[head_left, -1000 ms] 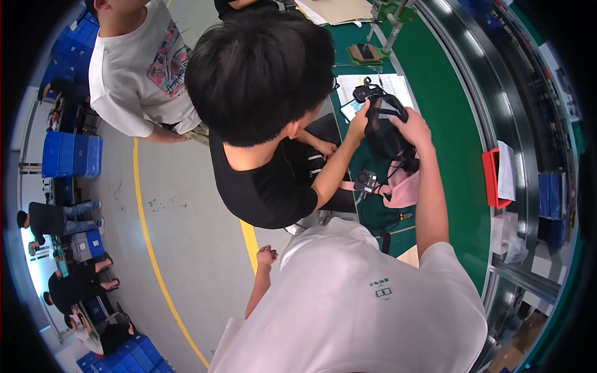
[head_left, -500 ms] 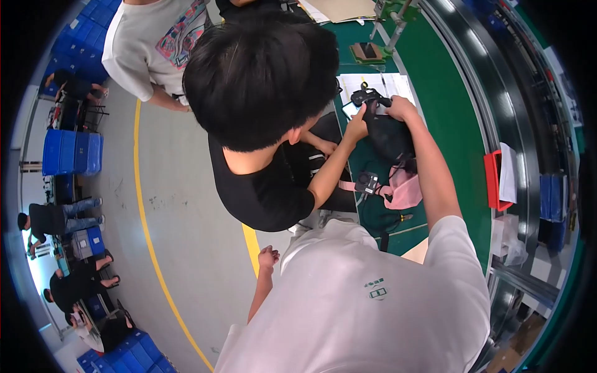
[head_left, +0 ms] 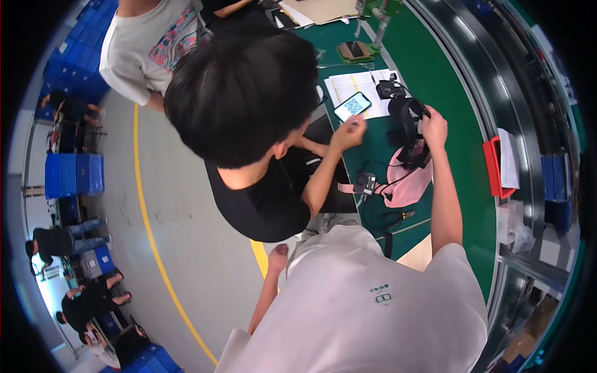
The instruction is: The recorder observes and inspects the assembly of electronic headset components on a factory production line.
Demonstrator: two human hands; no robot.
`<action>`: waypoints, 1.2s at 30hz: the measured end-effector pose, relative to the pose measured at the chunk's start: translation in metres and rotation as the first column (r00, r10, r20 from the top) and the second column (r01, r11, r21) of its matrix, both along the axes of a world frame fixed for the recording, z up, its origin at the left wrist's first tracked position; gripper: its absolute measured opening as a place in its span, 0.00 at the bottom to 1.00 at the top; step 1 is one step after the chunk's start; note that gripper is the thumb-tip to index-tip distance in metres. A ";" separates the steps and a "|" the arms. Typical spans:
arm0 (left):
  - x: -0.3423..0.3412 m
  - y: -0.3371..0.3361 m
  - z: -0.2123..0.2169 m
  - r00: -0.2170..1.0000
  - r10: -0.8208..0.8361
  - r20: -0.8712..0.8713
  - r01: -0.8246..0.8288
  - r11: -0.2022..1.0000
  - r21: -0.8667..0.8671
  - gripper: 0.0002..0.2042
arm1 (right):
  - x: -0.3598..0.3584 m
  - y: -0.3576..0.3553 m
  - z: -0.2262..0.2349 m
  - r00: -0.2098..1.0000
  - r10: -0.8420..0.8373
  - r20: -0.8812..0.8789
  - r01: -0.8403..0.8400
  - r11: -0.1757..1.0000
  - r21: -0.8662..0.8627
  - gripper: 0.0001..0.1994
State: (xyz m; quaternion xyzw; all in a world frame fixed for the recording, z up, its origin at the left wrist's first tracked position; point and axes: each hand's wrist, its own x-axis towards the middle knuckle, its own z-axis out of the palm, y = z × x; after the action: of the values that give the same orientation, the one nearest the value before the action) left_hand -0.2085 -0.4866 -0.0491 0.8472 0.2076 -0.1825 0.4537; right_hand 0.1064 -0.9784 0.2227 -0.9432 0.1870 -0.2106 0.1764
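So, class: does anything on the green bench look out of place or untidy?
Mostly tidy. The one loose spot is the black cable trailing in loops from the dark device under the right hand, across the pink pouch. The left hand hangs by the person's side.

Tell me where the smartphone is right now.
In the head view, upper right of centre: the smartphone lies on the green workbench, overlapping a white paper sheet, just above the co-worker's hand.
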 end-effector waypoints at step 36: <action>0.466 -0.278 0.081 0.723 -0.643 0.252 0.372 0.670 0.642 0.41 | -0.180 -0.060 -0.070 0.780 -0.551 0.297 0.304 0.748 0.590 0.11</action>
State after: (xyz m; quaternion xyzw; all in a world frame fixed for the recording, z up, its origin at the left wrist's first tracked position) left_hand 0.2576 -0.7648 0.0315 0.9808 -0.1153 -0.0319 0.1541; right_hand -0.0733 -1.0379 0.1524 -0.7139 0.4067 -0.4025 0.4036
